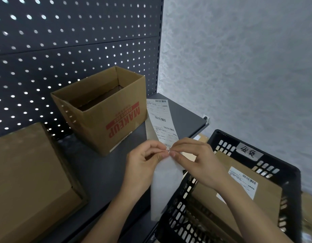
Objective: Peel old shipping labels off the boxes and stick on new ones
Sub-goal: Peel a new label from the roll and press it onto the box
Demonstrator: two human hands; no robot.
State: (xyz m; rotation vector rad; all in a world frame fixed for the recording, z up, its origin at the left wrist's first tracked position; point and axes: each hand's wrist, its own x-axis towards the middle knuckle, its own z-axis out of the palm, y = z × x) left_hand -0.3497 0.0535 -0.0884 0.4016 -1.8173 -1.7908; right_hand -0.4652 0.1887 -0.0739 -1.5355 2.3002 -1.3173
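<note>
Pinching 1 label strip (162, 123), maybe liner: left hand (143, 162), right hand (197, 160) over grey shelf (102, 172).

Single head view, looking forward-down, close over shelf (102, 172) and hands

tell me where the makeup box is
In the head view the open makeup box stands on the grey shelf, left of centre, before the pegboard, left of the label strip.
</note>
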